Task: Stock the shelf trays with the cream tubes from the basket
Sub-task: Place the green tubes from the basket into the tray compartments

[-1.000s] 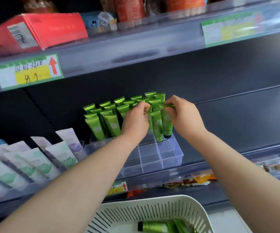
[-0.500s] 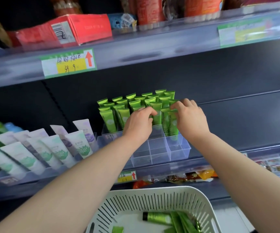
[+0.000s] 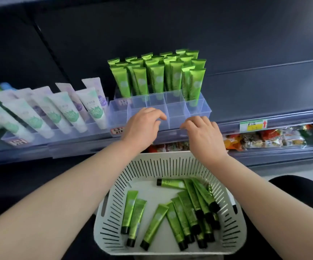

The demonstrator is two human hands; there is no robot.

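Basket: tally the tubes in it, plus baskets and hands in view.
Green tubes: about 13, all lying in the basket; the pile on the right overlaps, so the count is not exact
Basket: 1
Hands: 2, left hand and right hand, both empty
Total: about 16

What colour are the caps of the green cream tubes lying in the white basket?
The small round caps are black, clearest in the head view.
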